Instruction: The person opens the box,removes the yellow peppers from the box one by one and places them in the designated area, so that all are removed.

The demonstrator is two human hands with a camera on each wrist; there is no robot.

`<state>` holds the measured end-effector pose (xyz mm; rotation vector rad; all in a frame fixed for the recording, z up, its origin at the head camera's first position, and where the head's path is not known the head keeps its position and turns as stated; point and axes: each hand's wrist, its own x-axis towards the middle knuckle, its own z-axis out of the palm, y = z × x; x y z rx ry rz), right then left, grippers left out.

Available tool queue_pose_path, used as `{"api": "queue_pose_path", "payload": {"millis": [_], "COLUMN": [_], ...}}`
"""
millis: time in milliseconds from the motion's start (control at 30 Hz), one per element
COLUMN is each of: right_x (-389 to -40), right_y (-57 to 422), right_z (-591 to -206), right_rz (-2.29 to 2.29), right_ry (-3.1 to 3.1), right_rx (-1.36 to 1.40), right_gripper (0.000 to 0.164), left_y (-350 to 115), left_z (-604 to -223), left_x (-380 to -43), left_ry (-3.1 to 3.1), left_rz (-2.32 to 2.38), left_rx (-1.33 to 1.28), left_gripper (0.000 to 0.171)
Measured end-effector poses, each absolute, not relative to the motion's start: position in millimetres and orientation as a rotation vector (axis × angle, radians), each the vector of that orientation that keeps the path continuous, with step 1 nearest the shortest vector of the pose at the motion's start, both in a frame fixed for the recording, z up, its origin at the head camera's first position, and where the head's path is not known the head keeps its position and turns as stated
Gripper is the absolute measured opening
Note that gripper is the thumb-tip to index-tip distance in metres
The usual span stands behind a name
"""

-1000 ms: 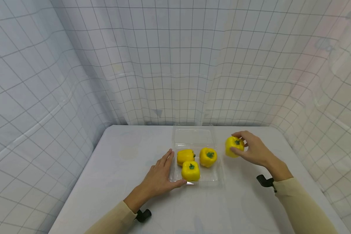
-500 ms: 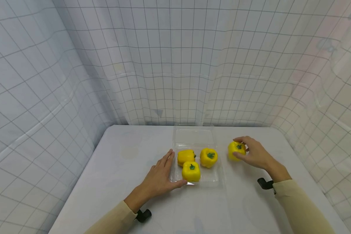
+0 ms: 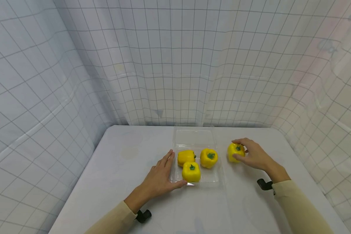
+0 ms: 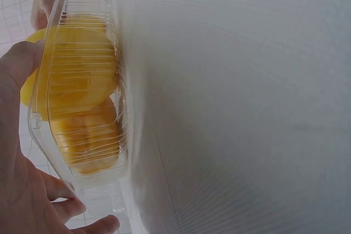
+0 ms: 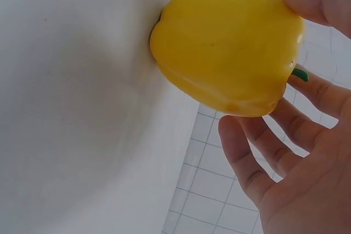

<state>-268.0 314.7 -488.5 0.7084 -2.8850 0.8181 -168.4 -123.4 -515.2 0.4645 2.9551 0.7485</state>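
Observation:
My right hand (image 3: 255,156) grips a yellow bell pepper (image 3: 235,152) to the right of the clear plastic container (image 3: 212,177). In the right wrist view, the thumb and fingers hold the pepper (image 5: 230,47) around its green-stemmed end, while its other end is right at the white tabletop. Three more yellow peppers sit in the container: one at back left (image 3: 185,158), one at front left (image 3: 191,172) and one at right (image 3: 208,158). Along the container's left side lies my left hand (image 3: 159,177), fingers extended and thumb at the front edge, near the front-left pepper (image 4: 82,69) in the left wrist view.
The container's clear lid (image 3: 194,136) lies folded open toward the back. A white table (image 3: 120,182) carries everything. White curtains with a grid pattern (image 3: 175,65) enclose it at the back and both sides.
My right hand has lowered the gripped pepper toward the table, shifting slightly right and nearer to me. The left hand and the peppers in the container have stayed in place.

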Motion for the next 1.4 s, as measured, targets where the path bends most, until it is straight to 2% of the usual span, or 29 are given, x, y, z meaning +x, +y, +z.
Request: {"api": "queue_pose_path", "payload": {"millis": [567, 833, 1100, 1400], "right_x": [-267, -278, -266, -266], "right_y": [314, 326, 314, 312], "right_z": [-485, -501, -486, -487], "right_rz": [0.789, 0.858, 0.776, 0.735], "right_ry": [-2.920, -2.810, -2.930, -2.922], "right_rx": [0.736, 0.835, 0.702, 0.690], "right_gripper": [0.066, 0.070, 0.068, 0.069], "left_y": [-124, -124, -124, -124], "left_z": [-516, -518, -519, -519], "left_x": [-169, -169, -169, -170], "left_ry": [2.949, 2.962, 2.958, 2.954], "left_rz": [0.743, 0.735, 0.742, 0.751], "left_rx": [0.469, 0.480, 0.475, 0.470], "left_gripper": [0.133, 0.133, 0.133, 0.133]}}
